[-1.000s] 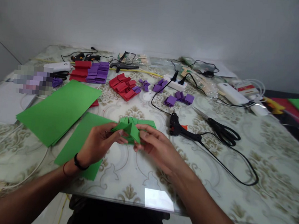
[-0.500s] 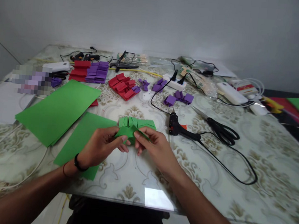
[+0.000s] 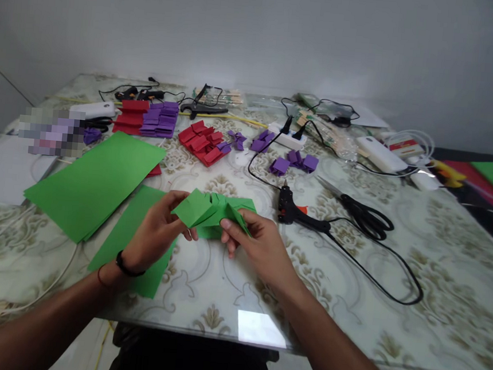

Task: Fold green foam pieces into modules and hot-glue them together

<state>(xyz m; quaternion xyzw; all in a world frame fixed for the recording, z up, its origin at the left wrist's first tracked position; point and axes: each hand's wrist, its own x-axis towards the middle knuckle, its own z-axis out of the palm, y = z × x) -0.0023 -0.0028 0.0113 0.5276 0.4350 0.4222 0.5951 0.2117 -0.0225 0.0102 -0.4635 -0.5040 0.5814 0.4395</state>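
Here is the folded green paper (image 3: 203,210), held just above the desk (image 3: 350,286), front and centre, between the two hands; the left hand (image 3: 153,234) pinches its left flap, thumb on top and fingers (image 3: 188,233) curled beneath; the right hand (image 3: 262,250) grips the right end, fingertips pressed together on a pointed fold. It looks feather-light and thin, stiff only along its creases; squeeze the middle and it will likely crumple, so I judge the doubled edges and corners to be the places to hold it; dry card like this should not slip. More green folds seem to lie on the desk right behind it; I cannot separate them cleanly.

Moving outward: a flat green sheet (image 3: 132,238) lies under the left wrist; a larger stack of green sheets (image 3: 95,180) sits just left of that. To the right, near the right hand, rests a black glue gun (image 3: 293,212) with its cord trailing off; beyond it, black scissors (image 3: 366,218). Farther back, a heap of red folded pieces (image 3: 202,141), scattered purple pieces (image 3: 295,161), and a white power strip (image 3: 287,138).
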